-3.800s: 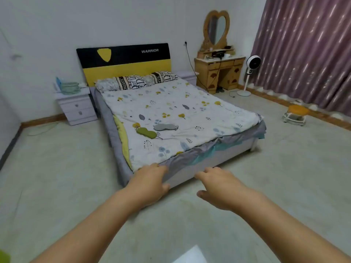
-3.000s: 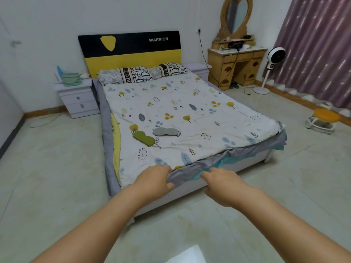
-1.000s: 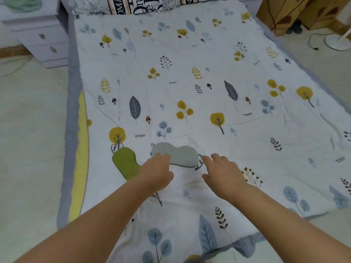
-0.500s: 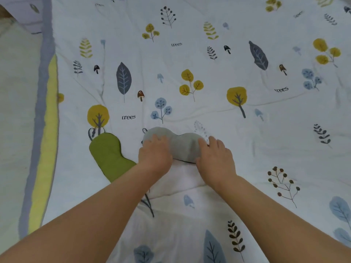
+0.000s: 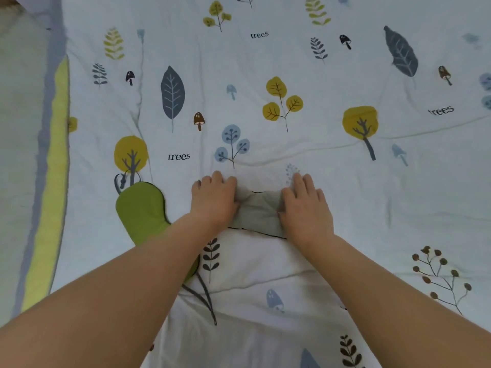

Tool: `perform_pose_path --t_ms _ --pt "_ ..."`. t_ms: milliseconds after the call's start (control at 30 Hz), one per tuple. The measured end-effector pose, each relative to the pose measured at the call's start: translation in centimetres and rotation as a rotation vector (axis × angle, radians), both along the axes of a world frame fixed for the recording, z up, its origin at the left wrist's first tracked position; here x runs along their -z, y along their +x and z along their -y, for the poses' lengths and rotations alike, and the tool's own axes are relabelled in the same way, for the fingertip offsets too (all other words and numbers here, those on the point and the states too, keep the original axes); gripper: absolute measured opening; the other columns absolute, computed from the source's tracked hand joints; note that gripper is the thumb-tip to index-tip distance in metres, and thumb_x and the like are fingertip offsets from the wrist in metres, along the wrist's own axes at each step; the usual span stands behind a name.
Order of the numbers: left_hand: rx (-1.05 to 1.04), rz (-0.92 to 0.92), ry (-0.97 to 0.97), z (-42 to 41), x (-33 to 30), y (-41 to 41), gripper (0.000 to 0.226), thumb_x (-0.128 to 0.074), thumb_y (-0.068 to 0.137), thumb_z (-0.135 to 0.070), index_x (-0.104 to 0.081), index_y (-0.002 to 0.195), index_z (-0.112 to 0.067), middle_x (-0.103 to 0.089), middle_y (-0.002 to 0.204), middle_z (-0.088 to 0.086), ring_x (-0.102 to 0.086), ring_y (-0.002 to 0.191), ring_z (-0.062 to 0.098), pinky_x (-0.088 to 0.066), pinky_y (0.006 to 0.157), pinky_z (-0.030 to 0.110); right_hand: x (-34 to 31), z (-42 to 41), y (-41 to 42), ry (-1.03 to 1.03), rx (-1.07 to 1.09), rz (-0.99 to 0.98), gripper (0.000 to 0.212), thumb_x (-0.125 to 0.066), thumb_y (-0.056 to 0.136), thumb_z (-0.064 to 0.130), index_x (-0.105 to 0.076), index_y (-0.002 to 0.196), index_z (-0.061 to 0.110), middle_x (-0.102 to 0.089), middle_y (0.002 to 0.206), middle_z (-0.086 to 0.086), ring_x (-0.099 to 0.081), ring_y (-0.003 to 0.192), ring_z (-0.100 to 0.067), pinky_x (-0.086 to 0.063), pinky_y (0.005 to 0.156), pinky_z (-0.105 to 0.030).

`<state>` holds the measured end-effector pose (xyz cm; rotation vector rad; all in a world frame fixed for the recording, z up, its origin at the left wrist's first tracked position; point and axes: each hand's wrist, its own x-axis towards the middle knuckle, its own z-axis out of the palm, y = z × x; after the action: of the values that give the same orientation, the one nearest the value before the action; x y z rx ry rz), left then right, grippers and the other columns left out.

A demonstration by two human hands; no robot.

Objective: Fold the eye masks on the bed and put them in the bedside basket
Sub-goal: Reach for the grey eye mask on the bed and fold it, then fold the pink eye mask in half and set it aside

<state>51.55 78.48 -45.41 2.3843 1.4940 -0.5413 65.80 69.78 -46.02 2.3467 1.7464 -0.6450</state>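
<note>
A grey eye mask (image 5: 256, 209) lies crosswise on the bed quilt (image 5: 305, 134), gripped at its ends by the left hand (image 5: 214, 199) and right hand (image 5: 305, 205), equally near; a green eye mask (image 5: 142, 208) lies just left.

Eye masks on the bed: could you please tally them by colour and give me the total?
Grey eye mask: 1, held at its two ends by the left hand and the right hand
Green eye mask: 1, lying on the quilt, partly under the left forearm
Total: 2
</note>
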Motion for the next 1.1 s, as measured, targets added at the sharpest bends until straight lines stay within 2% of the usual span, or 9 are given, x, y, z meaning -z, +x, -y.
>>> perform_pose_path --t_ms 100,200,467,567,633,733,900,1000,1100 --pt "-0.156 0.080 -0.021 -0.1 -0.3 -0.4 0.030 -0.054 0.083 -0.036 -0.044 0.097 -0.011 -0.053 0.101 0.012 -0.054 0.097 0.034 -0.039 0.079 0.041 -1.0 -0.1 -0.2 0.025 0.096 0.007 0.029 -0.043 0.087 0.009 -0.044 0.116 0.008 -0.053 0.120 -0.015 -0.048 0.108 -0.031 -0.037 0.079 -0.038" --pt "-0.321 0.288 -0.077 0.2 -0.6 -0.9 0.031 -0.061 0.078 -0.034 -0.041 0.084 -0.012 -0.056 0.087 0.011 -0.056 0.082 0.031 -0.036 0.063 0.033 -2.7 -0.2 -0.1 0.078 0.279 -0.124 0.027 -0.048 0.084 0.008 -0.042 0.110 0.010 -0.059 0.087 -0.011 -0.046 0.072 -0.027 -0.030 0.057 -0.032" --pt "-0.678 0.816 -0.527 2.5 -2.5 0.5 0.014 -0.055 0.086 -0.031 -0.056 0.086 -0.017 -0.059 0.078 -0.002 -0.056 0.071 0.014 -0.050 0.067 0.029 -6.9 0.0 -2.8 0.251 0.617 -0.726 0.022 -0.063 0.076 0.021 -0.055 0.097 0.024 -0.057 0.074 0.009 -0.059 0.074 -0.017 -0.054 0.070 -0.039" --pt "-0.874 0.928 -0.740 3.0 -3.2 0.8 0.031 -0.046 0.091 -0.036 -0.062 0.073 -0.016 -0.069 0.066 -0.004 -0.064 0.065 0.010 -0.053 0.064 0.023 -6.5 0.1 -4.3 0.124 0.528 -0.842 0.028 -0.055 0.081 0.018 -0.058 0.108 0.024 -0.068 0.095 0.006 -0.063 0.094 -0.017 -0.050 0.090 -0.040" --pt "-0.939 0.970 -0.795 3.0 -3.2 0.5 0.024 -0.051 0.090 -0.028 -0.067 0.089 -0.010 -0.074 0.084 0.006 -0.067 0.083 0.020 -0.053 0.078 0.032 -6.0 0.3 -4.7 0.103 0.518 -0.919 0.034 -0.046 0.082 0.008 -0.060 0.109 0.024 -0.069 0.104 0.000 -0.063 0.098 -0.015 -0.051 0.091 -0.033" --pt "-1.074 1.052 -0.830 2.8 -3.1 -0.3 0.033 -0.053 0.087 -0.004 -0.055 0.120 0.001 -0.062 0.112 0.022 -0.059 0.100 0.033 -0.049 0.088 0.043 -5.7 0.7 -3.9 0.268 0.628 -0.831 0.026 -0.046 0.081 0.004 -0.057 0.089 0.026 -0.063 0.092 0.005 -0.059 0.083 -0.007 -0.046 0.069 -0.014" --pt "-1.006 1.159 -1.029 2.5 -2.7 -1.0 0.041 -0.055 0.082 0.004 -0.055 0.121 -0.007 -0.064 0.111 0.012 -0.063 0.095 0.024 -0.054 0.081 0.033 -4.7 0.7 -2.3 0.068 0.767 -0.823 0.049 -0.054 0.087 0.036 -0.043 0.129 0.014 -0.055 0.123 -0.008 -0.054 0.113 -0.025 -0.045 0.097 -0.039" --pt "-0.949 1.151 -1.181 2.8 -2.3 -0.9 0.036 -0.059 0.080 -0.001 -0.060 0.113 -0.013 -0.068 0.103 0.006 -0.067 0.087 0.018 -0.059 0.073 0.028 -4.1 0.8 -1.8 0.077 0.750 -0.813 0.027 -0.053 0.088 0.032 -0.059 0.089 0.006 -0.062 0.087 -0.008 -0.060 0.087 -0.029 -0.051 0.078 -0.041" --pt "-0.860 0.982 -1.186 3.0 -1.8 -0.4 0.037 -0.066 0.076 -0.003 -0.060 0.107 -0.022 -0.068 0.092 -0.001 -0.068 0.072 0.010 -0.058 0.058 0.025 -3.5 1.1 -0.8 0.207 0.782 -0.605 0.030 -0.049 0.088 0.026 -0.038 0.061 0.017 -0.044 0.063 0.003 -0.045 0.068 -0.022 -0.034 0.059 -0.031"
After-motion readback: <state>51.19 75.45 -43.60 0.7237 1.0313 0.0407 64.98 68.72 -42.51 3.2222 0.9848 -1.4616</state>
